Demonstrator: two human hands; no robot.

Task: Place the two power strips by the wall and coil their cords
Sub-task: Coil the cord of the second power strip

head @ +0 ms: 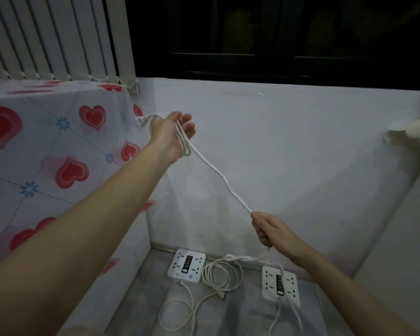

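Two white square power strips lie on the grey floor by the white wall: the left strip and the right strip. The left strip's cord lies on the floor in loose loops between them. The right strip's cord runs up from the floor, through my right hand, to my left hand. My left hand is raised with several loops of that cord wrapped around it. My right hand is closed on the stretched cord lower down, above the right strip.
A bed with a heart-patterned sheet stands on the left, close to the strips. Vertical blinds and a dark window sit above the wall. A white object juts in at the right edge.
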